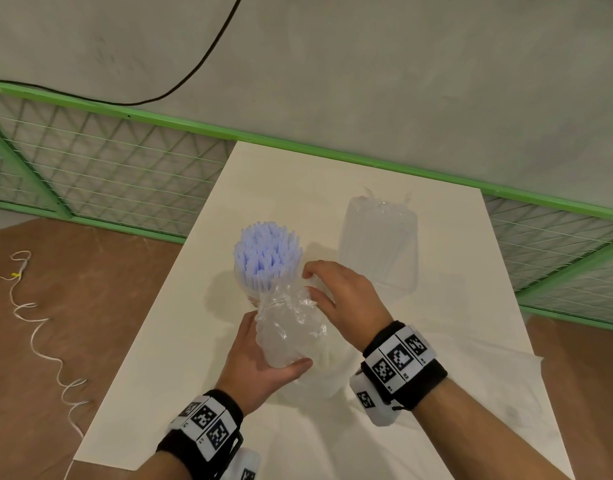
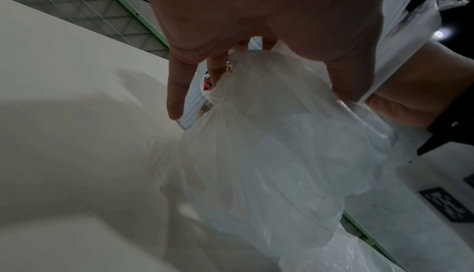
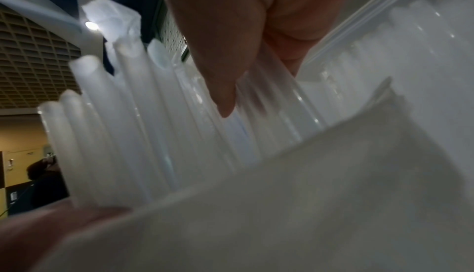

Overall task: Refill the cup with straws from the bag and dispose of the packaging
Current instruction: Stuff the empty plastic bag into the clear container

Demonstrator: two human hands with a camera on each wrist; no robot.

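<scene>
White tabletop (image 1: 180, 341) forms the work surface, bounded at the far side by a green mesh fence (image 1: 100, 161) and a grey wall; a brown floor with a loose white cord (image 1: 38, 323) lies to the left.

The straws (image 1: 267, 254), pale blue at their tips, stand upright in a dense bundle at the centre of the table. Their lower ends appear to sit in the cup (image 1: 242, 292), of which only a clear edge shows in the head view; how deep they sit cannot be determined.

The bag (image 1: 291, 327), a crumpled clear film, is gathered below the straw tips and trails toward the near edge. The left hand (image 1: 260, 358) grips the bag from the side, thumb across the front and fingers curled behind, probably to hold the film while the bundle stays upright. The right hand (image 1: 343, 296) pinches the upper film at the straws, fingers curled, apparently to peel the bag down off the bundle.

A second clear pack (image 1: 379, 240) lies flat just beyond the right hand, untouched.

Judgement: the straws are nearly transferred; removal and disposal of the bag remain. A quick pull risks tipping the cup.
</scene>
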